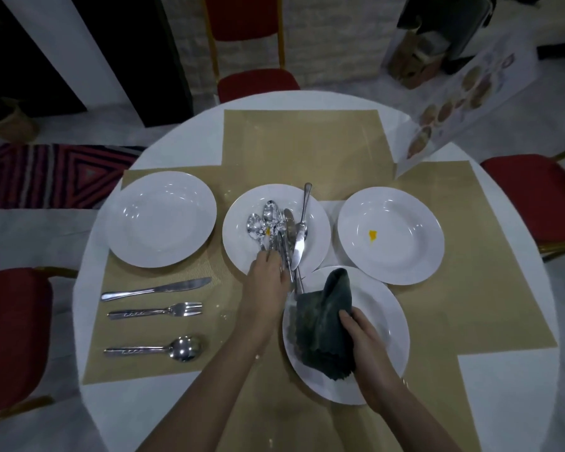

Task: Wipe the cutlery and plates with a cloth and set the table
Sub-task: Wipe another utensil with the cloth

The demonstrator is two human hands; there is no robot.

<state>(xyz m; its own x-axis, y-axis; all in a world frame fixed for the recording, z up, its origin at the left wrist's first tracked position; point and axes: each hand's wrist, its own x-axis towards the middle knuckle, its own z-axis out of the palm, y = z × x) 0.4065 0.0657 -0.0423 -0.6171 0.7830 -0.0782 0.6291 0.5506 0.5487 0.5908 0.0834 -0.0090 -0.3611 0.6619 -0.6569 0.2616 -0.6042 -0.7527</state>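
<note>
Left hand point(268, 272) reaches into cutlery point(282, 233); right hand point(362, 334) grips cloth point(323, 324).

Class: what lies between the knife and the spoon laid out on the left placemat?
In the head view, a fork lies between the knife and the spoon, parallel to both.

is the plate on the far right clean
No, the right plate has a yellow-orange smear near its middle.

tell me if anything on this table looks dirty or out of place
Yes. The right plate has a yellow food spot in its centre. The middle plate holds a heap of unsorted cutlery with white and yellow residue. Small crumbs dot the placemats.
</note>
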